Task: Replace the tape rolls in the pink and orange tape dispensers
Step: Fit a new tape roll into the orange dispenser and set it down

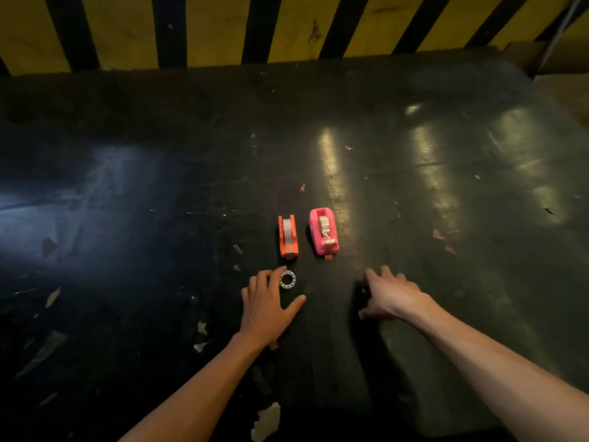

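An orange tape dispenser (288, 236) and a pink tape dispenser (323, 231) stand side by side on the dark table (159, 218), each with a tape roll in it. A small white empty tape core (287, 279) lies flat just in front of the orange one. My left hand (269, 303) rests palm down on the table with fingers apart, its index finger touching the core's left side. My right hand (390, 296) hovers low to the right, in front of the pink dispenser, fingers spread, holding nothing I can see.
Scraps of torn paper and tape (266, 421) lie stuck on the worn table near its front edge and to the left. A yellow and black striped barrier (223, 27) runs along the far side. A cardboard box (548, 59) sits at the far right.
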Action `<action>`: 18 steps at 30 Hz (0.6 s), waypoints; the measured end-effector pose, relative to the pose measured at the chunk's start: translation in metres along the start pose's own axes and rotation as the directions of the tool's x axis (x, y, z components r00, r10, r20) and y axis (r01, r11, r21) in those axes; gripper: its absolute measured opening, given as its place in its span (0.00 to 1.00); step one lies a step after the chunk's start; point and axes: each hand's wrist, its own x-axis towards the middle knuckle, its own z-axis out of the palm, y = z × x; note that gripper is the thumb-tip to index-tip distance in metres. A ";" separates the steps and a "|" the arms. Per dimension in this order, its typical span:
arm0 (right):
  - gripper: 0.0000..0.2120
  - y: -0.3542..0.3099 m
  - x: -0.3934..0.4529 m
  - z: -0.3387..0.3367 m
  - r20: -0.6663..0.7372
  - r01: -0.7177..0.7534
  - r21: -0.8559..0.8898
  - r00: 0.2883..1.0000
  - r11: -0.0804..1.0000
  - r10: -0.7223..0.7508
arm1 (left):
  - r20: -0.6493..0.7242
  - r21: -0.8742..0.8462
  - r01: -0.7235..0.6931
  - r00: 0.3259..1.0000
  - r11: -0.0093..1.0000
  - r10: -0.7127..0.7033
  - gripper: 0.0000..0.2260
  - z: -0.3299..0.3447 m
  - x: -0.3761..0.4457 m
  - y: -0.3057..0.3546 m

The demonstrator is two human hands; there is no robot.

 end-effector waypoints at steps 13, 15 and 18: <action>0.20 -0.115 0.016 -0.007 -0.018 0.460 0.195 0.885 0.866 -0.466 | -0.122 -0.175 0.184 0.971 0.967 -0.207 0.20 -0.050 0.027 -0.049; 0.20 -0.143 0.023 -0.015 -0.079 0.541 0.187 0.840 0.820 -0.536 | -0.136 -0.166 0.219 0.961 0.961 -0.242 0.20 -0.062 0.037 -0.064; 0.21 -0.174 0.036 -0.029 -0.215 0.604 0.088 0.788 0.792 -0.577 | -0.137 -0.153 0.240 0.955 0.959 -0.261 0.20 -0.075 0.051 -0.076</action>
